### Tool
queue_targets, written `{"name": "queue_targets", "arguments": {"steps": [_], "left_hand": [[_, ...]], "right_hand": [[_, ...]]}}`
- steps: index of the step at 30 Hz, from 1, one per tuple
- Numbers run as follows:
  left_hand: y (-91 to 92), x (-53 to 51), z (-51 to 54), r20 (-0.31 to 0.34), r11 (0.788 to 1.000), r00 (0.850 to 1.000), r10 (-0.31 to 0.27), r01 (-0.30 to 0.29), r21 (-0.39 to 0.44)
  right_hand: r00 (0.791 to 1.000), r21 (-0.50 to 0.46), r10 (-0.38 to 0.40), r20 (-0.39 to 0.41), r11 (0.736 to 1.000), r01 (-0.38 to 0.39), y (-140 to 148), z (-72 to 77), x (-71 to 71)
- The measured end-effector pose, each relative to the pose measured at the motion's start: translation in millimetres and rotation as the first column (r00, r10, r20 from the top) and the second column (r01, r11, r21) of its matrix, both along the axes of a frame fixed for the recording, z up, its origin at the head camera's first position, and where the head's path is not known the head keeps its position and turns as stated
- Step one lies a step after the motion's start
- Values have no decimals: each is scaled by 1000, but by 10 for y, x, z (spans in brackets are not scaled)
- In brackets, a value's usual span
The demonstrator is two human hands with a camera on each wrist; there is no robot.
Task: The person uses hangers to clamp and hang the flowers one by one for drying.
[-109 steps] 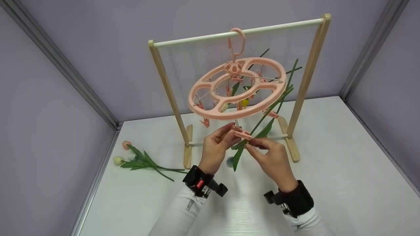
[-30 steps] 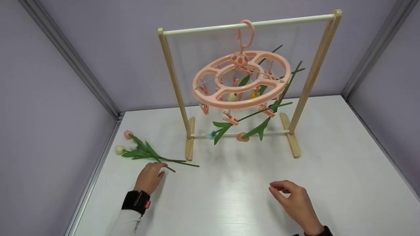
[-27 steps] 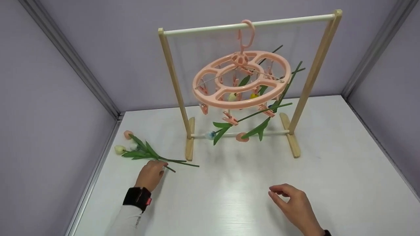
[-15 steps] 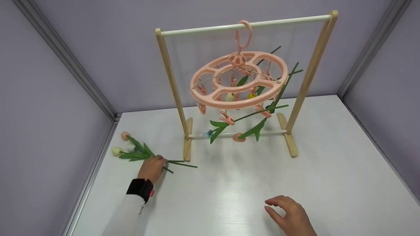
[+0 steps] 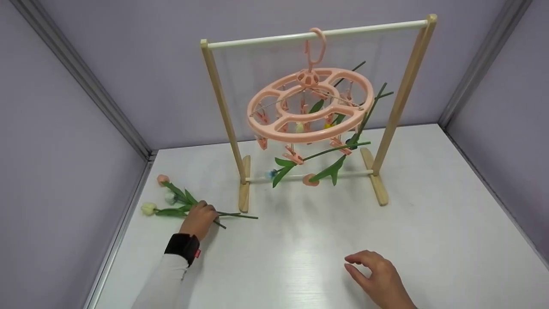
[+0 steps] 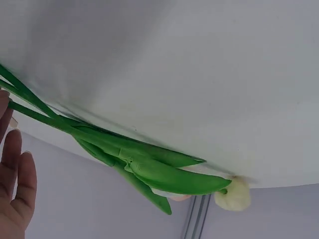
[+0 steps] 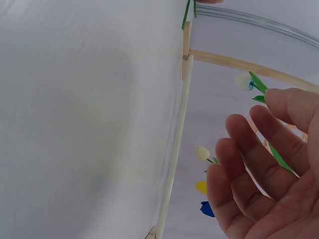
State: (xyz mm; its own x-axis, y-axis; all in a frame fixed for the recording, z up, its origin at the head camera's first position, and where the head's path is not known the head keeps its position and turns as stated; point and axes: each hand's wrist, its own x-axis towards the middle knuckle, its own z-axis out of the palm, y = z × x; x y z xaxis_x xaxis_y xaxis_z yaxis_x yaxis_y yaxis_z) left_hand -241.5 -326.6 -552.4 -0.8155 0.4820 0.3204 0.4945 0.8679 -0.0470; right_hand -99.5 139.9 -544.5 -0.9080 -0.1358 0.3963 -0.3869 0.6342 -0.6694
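My left hand point(image 5: 200, 219) is over the stems of three artificial tulips on the table's left. Its fingertips pinch the stem of the cream tulip point(image 5: 149, 209); the grip is partly cut off in the left wrist view, where the other fingers hang loose below the green leaves point(image 6: 169, 177). Beside it lie a pink tulip point(image 5: 163, 179) and a pale blue-white tulip point(image 5: 170, 198). My right hand point(image 5: 379, 277) hovers over the front right of the table, thumb and fingers apart, holding nothing; its loosely bent fingers show in the right wrist view.
A pink round clip hanger point(image 5: 296, 137) hangs from the white rod point(image 5: 266, 38) of a wooden rack. Several tulips are clipped to it, including a pale blue one point(image 5: 271, 174) and a pink one point(image 5: 311, 180), their stems jutting right. Other clips point(image 5: 261, 142) dangle bare.
Both hands have left the hanger, where a pale blue tulip now hangs in a clip. My left hand has moved onto the lying stems, and the cream tulip's head has shifted towards me.
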Motion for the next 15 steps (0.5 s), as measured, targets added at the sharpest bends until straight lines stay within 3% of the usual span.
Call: {"name": "queue_targets", "arguments": {"steps": [4, 8, 11, 15], "left_hand": [[38, -10, 1, 9, 998, 999, -32, 31, 46], [87, 6, 59, -13, 999, 999, -52, 52, 14], [162, 40, 213, -90, 996, 993, -80, 77, -37], [321, 116, 543, -220, 996, 972, -80, 71, -49]], "right_hand": [[1000, 11, 8, 9, 1000, -8, 20, 19, -94], [999, 17, 34, -18, 999, -34, 14, 42, -186], [997, 20, 54, -58, 998, -53, 3, 66, -243], [991, 25, 70, -115, 997, -68, -31, 124, -310]]}}
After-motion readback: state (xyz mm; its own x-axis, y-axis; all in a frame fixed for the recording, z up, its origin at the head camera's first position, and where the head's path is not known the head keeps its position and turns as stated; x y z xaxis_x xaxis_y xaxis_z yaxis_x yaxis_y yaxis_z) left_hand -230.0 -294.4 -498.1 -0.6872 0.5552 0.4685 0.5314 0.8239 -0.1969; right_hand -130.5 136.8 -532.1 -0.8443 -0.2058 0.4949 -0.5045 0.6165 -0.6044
